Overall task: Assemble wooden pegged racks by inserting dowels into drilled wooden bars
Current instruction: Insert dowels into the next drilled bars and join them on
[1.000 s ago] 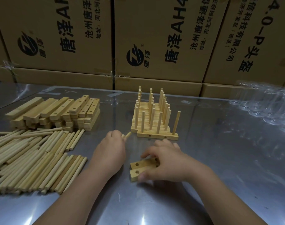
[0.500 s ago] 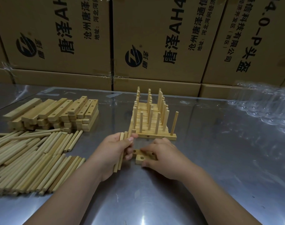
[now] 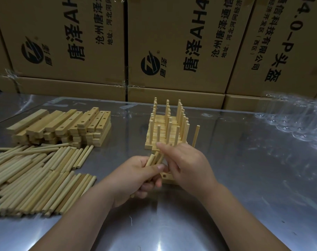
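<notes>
Left hand (image 3: 141, 176) grips dowels (image 3: 155, 158); right hand (image 3: 186, 163) at their tips, grasp unclear. Bar (image 3: 167, 177) lies on table (image 3: 244, 178) beneath both. Risk: drawing one drags neighbours loose; my knuckles may knock racks (image 3: 165, 131) just behind.

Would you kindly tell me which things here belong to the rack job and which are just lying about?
Job: left hand, held dowels, right hand, drilled bar, loose dowels, bar stack, finished racks.
Lying about: cardboard boxes, clear plastic packaging.
</notes>
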